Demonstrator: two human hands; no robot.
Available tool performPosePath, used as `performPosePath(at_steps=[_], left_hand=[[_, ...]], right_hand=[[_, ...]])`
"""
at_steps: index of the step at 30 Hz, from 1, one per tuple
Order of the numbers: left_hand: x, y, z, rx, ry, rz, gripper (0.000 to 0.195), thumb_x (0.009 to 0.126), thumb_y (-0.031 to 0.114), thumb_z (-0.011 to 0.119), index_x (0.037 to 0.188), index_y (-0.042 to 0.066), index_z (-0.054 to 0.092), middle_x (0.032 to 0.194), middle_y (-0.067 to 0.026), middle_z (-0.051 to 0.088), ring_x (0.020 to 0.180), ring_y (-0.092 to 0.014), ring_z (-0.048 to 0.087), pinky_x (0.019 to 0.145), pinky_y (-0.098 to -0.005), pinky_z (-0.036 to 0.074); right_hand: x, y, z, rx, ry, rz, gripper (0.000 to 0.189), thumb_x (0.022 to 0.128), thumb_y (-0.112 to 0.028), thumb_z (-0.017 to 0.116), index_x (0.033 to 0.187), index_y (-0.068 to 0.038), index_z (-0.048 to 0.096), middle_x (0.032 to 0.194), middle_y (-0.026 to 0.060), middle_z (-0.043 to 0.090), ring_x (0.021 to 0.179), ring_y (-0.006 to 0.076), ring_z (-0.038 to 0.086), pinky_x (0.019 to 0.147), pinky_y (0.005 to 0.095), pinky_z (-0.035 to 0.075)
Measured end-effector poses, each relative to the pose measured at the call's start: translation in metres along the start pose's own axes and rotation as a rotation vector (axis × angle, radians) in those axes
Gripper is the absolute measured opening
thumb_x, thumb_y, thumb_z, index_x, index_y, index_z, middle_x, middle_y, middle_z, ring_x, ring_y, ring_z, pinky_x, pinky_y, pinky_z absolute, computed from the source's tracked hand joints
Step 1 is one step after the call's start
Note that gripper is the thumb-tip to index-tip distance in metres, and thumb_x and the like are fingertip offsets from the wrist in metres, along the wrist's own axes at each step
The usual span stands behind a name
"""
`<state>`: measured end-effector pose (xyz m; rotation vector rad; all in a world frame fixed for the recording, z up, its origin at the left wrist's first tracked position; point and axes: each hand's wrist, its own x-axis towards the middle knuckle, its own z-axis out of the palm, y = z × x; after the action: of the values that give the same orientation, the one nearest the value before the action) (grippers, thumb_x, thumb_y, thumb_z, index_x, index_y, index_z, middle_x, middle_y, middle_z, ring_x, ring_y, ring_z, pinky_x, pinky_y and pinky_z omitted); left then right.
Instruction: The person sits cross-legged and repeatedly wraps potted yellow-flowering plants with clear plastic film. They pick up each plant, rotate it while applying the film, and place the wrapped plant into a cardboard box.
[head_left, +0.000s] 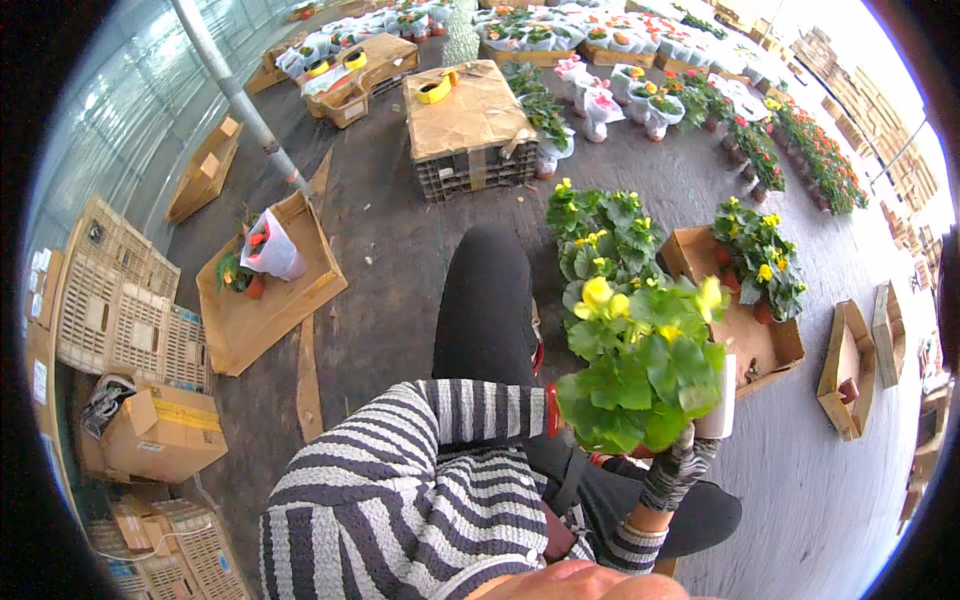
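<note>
A leafy potted begonia with yellow flowers (637, 367) is held up in front of my body, over my folded leg. My right hand (675, 465), in a grey patterned glove, grips it low down by the pot, of which only a sliver shows under the leaves. A white cylindrical thing (721, 397) stands up just beyond the fingers of that hand; whether they touch it is unclear. The red cuff of my left sleeve (553, 410) reaches the plant's left side, but leaves hide nearly all of my left hand.
More yellow begonias (600, 232) stand ahead, beside an open cardboard tray (757, 337) with several pots at its edge. Left lies another tray (277, 315) with a sleeved red-flowered plant (268, 247). A cardboard-topped crate (469, 112) bears yellow tape (433, 91). A metal pole (240, 97) rises left.
</note>
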<state>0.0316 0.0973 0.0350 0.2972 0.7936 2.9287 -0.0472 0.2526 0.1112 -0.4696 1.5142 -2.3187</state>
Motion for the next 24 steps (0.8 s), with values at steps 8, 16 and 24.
performPosePath(at_steps=[8, 16, 24], left_hand=[[-0.017, 0.003, -0.002, 0.017, 0.022, -0.013, 0.062, 0.090, 0.038, 0.056, 0.142, 0.012, 0.034, 0.146, -0.0129, 0.035, 0.130, -0.028, 0.041, 0.109, -0.0461, 0.035], [-0.017, 0.027, 0.021, 0.245, 0.054, -0.002, 0.063, 0.087, 0.037, 0.061, 0.138, 0.010, 0.038, 0.143, -0.0137, 0.039, 0.127, -0.029, 0.044, 0.107, -0.0470, 0.036], [0.001, 0.071, 0.065, 1.077, 0.075, 0.120, 0.064, 0.084, 0.036, 0.067, 0.135, 0.008, 0.042, 0.140, -0.0145, 0.043, 0.124, -0.029, 0.047, 0.106, -0.0479, 0.038]], right_hand=[[0.002, 0.012, -0.012, -0.020, -0.058, 0.008, 0.074, 0.080, -0.045, 0.074, 0.131, 0.000, 0.046, 0.118, 0.0109, 0.059, 0.096, 0.0205, 0.062, 0.081, 0.0339, 0.053], [-0.006, 0.023, -0.033, -0.597, -0.387, 0.010, 0.042, 0.084, -0.030, 0.070, 0.114, -0.003, 0.059, 0.099, 0.0054, 0.065, 0.085, 0.0214, 0.063, 0.076, 0.0344, 0.052], [0.019, 0.008, -0.014, -0.389, -0.433, 0.046, 0.041, 0.092, -0.023, 0.059, 0.126, -0.001, 0.056, 0.115, 0.0105, 0.063, 0.107, 0.0180, 0.058, 0.092, 0.0323, 0.046]])
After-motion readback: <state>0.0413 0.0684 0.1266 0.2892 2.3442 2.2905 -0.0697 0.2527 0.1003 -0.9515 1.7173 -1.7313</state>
